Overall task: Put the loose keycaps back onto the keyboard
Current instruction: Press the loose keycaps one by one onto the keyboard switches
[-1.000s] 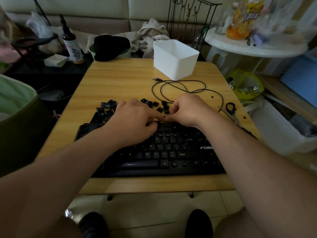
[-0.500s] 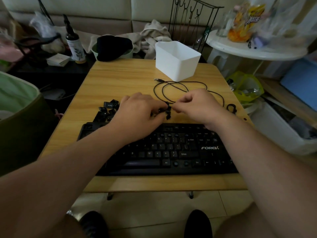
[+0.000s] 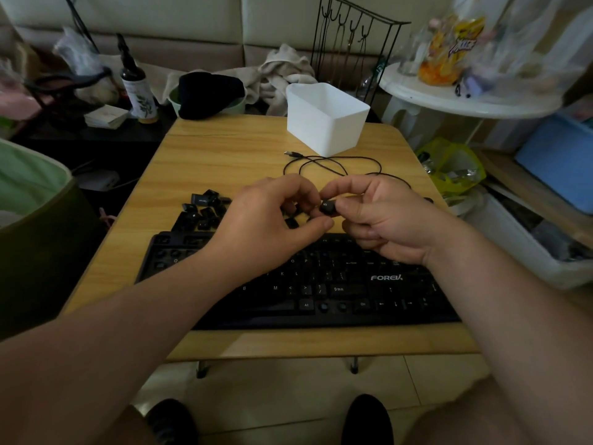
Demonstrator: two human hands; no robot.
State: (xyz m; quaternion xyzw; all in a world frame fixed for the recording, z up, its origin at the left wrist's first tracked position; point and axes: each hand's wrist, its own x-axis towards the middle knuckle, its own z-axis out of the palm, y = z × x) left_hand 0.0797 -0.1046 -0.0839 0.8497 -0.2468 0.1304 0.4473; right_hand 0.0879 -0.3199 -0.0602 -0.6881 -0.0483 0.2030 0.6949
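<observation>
Right hand (image 3: pixel 382 220): raised above black keyboard (image 3: pixel 321 284), thumb and forefinger pinched on one black keycap (image 3: pixel 326 207). Left hand (image 3: pixel 269 226): fingers curled, fingertips meeting that keycap. Loose keycaps (image 3: pixel 203 210): heaped at 9 o'clock of the hands. White bin (image 3: pixel 324 118): at 12 o'clock, contents hidden.

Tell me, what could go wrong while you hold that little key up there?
The keycap is pinched in the right hand above the table; if it slips, it might bounce to the floor. It could also be pressed into the wrong gap on the keyboard. The left hand may knock the pile of keycaps.
</observation>
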